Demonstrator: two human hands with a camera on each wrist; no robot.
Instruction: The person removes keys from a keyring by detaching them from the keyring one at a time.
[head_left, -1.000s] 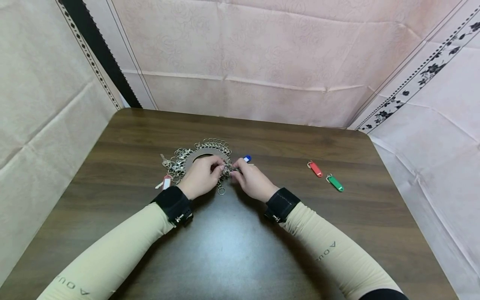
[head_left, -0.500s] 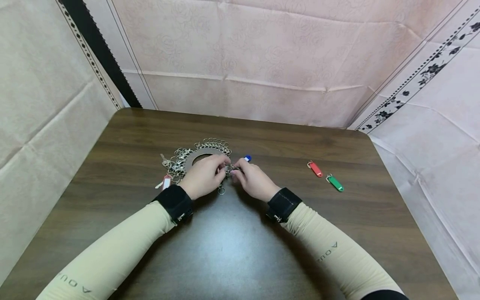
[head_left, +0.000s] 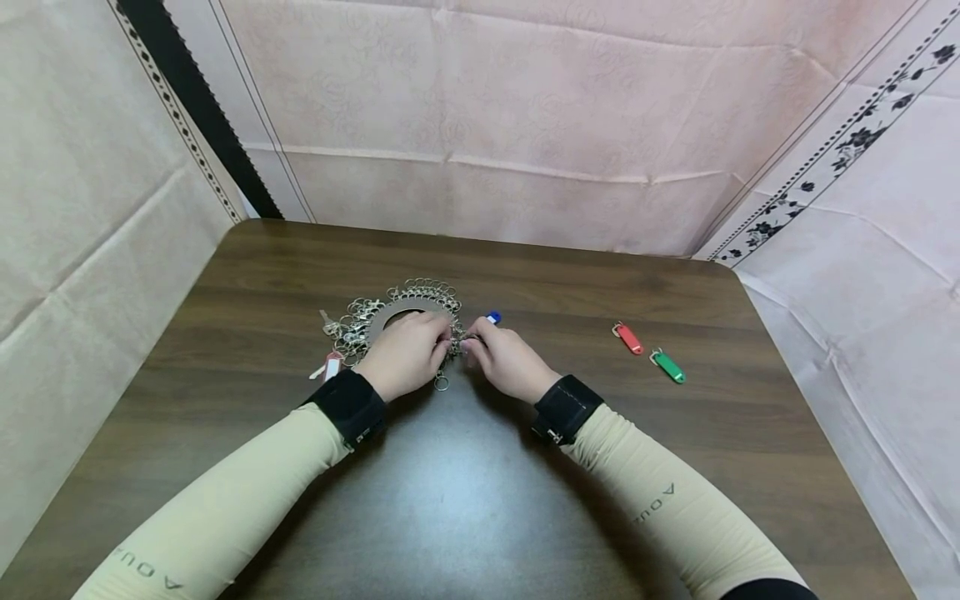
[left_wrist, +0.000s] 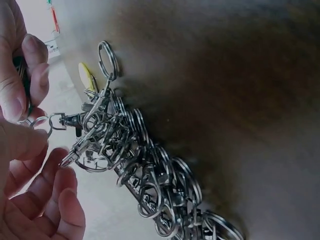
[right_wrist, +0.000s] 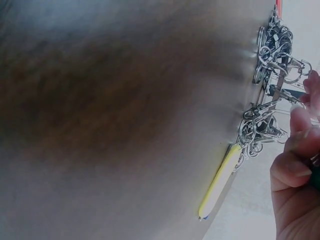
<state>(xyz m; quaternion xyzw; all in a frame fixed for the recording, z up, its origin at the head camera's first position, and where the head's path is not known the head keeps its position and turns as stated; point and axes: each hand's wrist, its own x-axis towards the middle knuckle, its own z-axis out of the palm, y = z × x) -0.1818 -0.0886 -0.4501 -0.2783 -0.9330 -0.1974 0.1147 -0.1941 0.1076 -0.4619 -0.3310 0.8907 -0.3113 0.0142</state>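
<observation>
On the counter (head_left: pixel 457 500), head view: the clasp ring (head_left: pixel 377 320) lies under my left hand (head_left: pixel 405 354), left of my right hand (head_left: pixel 506 360); the right sleeve (head_left: pixel 663 508) reads "A OU". Left wrist view: the right hand pinches a green tag (left_wrist: pixel 21 72), long axis upright; left fingers curl at a clasp (left_wrist: pixel 81 144). Right wrist view: yellow tag (right_wrist: pixel 220 181), label unreadable.

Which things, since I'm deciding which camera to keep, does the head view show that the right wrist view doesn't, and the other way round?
Head only: the red tag and green tag lying off to the right, and the pale sleeves. Right wrist only: a dark green thing in the right hand, and a clear look at the yellow tag. Both: the bunch of metal rings, the tabletop and that hand.
</observation>
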